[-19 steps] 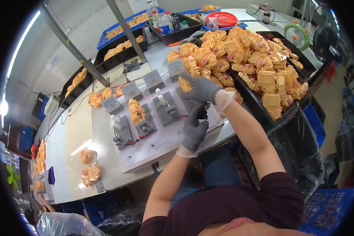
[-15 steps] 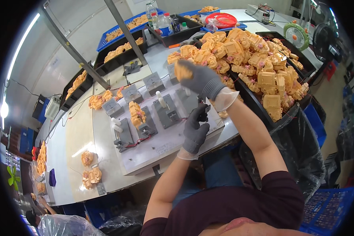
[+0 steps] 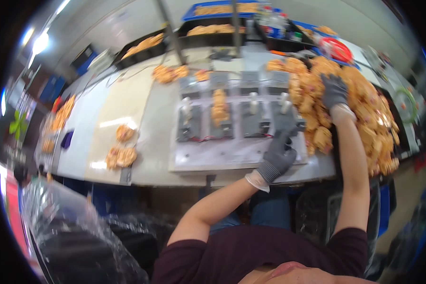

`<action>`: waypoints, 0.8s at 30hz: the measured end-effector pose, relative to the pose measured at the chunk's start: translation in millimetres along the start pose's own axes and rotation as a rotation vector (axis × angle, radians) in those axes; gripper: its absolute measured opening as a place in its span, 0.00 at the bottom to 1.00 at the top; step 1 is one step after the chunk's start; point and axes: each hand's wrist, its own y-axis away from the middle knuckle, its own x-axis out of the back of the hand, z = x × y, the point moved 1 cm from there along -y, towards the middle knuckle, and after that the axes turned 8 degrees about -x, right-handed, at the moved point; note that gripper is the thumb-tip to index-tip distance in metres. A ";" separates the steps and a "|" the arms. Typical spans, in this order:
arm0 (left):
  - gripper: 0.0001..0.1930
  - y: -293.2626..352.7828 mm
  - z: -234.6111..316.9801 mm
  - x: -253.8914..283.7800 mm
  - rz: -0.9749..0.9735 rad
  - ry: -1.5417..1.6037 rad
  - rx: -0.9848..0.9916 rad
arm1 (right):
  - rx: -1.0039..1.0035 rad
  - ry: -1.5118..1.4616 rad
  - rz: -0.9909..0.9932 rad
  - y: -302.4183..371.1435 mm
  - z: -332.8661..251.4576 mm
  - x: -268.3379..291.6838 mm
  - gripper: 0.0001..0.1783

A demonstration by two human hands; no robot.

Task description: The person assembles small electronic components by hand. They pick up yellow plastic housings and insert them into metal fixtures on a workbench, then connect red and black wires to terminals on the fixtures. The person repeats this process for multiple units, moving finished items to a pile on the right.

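My left hand (image 3: 278, 158), in a grey glove with dark fingertips, is at the front of the rightmost grey clamp fixture (image 3: 284, 116). Its thumb stands apart from the fingers, and the fingertips blur into the fixture. Over to the right, my right hand (image 3: 335, 91), gloved the same way, lies with fingers stretched out on a large heap of orange-yellow molded plastic parts (image 3: 364, 106). No separate part shows in its grasp. Several such fixtures with white handles stand in a row on a pale base plate (image 3: 213, 158). One orange-yellow part (image 3: 219, 108) sits upright in the second fixture from the left.
Loose orange-yellow parts (image 3: 120, 157) lie on the table at left, and more (image 3: 168, 74) lie behind the fixtures. Filled black trays (image 3: 213, 41) line the back. Metal posts (image 3: 171, 33) rise there. Bottles (image 3: 274, 23) and a red basket (image 3: 336, 50) stand at back right.
My right hand has moved from beside the fixtures, where it held an orange-yellow part, onto the heap. My left hand stays by the rightmost fixture. The whole view has swung round and blurred.
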 end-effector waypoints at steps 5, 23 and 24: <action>0.19 6.6 81.0 92.6 -0.252 -0.007 -0.042 | 0.114 -0.189 -0.022 20.2 9.6 18.0 0.38; 0.31 -194.4 -169.7 463.6 0.102 -1.296 0.496 | -0.400 -0.807 0.093 278.1 -47.1 17.9 0.10; 0.31 -205.3 -177.5 465.6 0.098 -1.298 0.499 | -0.429 -0.860 0.082 286.7 -54.2 5.2 0.10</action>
